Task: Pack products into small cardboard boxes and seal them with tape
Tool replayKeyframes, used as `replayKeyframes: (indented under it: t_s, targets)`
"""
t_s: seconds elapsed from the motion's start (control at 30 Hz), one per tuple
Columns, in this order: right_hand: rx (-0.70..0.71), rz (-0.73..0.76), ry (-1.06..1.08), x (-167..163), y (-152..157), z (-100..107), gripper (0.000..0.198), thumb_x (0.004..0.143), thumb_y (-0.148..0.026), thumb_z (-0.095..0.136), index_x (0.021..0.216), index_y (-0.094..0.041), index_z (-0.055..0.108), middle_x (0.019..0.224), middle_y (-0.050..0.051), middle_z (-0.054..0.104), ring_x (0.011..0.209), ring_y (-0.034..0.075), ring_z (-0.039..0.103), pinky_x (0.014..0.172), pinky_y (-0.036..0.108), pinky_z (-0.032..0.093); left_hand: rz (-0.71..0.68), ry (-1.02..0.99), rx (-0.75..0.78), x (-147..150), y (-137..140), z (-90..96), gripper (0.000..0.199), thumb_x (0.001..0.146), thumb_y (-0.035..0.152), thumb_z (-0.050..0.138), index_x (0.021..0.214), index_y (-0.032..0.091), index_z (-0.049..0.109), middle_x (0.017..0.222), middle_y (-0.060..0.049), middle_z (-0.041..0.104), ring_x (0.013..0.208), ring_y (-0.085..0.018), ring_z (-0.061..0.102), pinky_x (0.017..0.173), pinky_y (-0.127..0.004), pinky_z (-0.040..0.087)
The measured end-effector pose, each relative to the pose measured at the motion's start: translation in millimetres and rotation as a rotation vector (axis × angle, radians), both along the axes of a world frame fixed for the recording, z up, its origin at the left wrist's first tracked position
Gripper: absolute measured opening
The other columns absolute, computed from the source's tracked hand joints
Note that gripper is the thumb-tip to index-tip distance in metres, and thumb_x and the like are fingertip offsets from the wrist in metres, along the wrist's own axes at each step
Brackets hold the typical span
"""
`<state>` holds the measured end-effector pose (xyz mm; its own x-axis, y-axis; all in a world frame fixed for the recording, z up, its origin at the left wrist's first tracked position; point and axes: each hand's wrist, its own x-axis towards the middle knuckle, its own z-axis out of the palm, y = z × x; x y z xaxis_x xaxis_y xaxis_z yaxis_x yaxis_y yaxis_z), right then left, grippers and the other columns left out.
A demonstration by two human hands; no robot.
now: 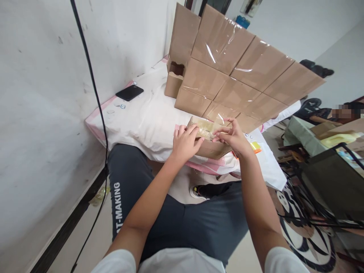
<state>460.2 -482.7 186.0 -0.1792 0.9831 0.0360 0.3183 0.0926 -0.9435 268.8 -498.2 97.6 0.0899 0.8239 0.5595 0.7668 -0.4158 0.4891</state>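
The person's left hand [184, 143] is covering the near left corner of the small brown cardboard box [212, 148], and the right hand [233, 136] is hiding its right end. What the fingers are pinching on the pale translucent strip [205, 128] is not showing clearly. The tall stack of brown taped cardboard cartons [236, 81] is blocking the far part of the white cloth-covered table [148, 113]. The thin black cable [93, 87] is running out past the top and bottom edges. A blurred patch [347, 111] is masking something at the right edge. Both forearms are being cut off at the lower border.
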Motion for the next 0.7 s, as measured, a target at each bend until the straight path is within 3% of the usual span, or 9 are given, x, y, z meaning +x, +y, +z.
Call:
replayKeyframes:
  t_s: [0.23, 0.43, 0.7]
  targets:
    - [-0.001, 0.018, 0.001, -0.3, -0.4, 0.3, 0.066, 0.066, -0.027, 0.079, 0.115, -0.028, 0.035, 0.076, -0.006, 0.067, 0.06, 0.013, 0.064, 0.059, 0.025, 0.043, 0.0, 0.005, -0.01, 0.1, -0.9, 1.1, 0.042, 0.095, 0.048, 0.05, 0.129, 0.025, 0.061, 0.145, 0.0, 0.058, 0.115, -0.031, 0.049, 0.101, -0.047, 0.039]
    - [0.025, 0.055, -0.044, 5.3, 0.4, 0.0, 0.063, 0.067, -0.026, 0.078, 0.115, -0.028, 0.036, 0.072, -0.007, 0.065, 0.054, 0.009, 0.05, 0.054, 0.023, 0.038, -0.002, 0.004, -0.021, 0.3, -1.3, 1.7, 0.042, 0.096, 0.047, 0.05, 0.13, 0.025, 0.061, 0.146, 0.0, 0.057, 0.116, -0.031, 0.048, 0.098, -0.047, 0.041]
    - [0.008, 0.093, -0.11, 12.5, 5.1, -3.0, 0.062, 0.07, -0.027, 0.075, 0.117, -0.028, 0.036, 0.077, -0.005, 0.064, 0.064, 0.012, 0.053, 0.055, 0.023, 0.037, -0.005, -0.007, -0.033, 1.0, -1.4, 1.5, 0.043, 0.095, 0.047, 0.05, 0.131, 0.026, 0.06, 0.147, 0.0, 0.056, 0.116, -0.031, 0.048, 0.1, -0.048, 0.04]
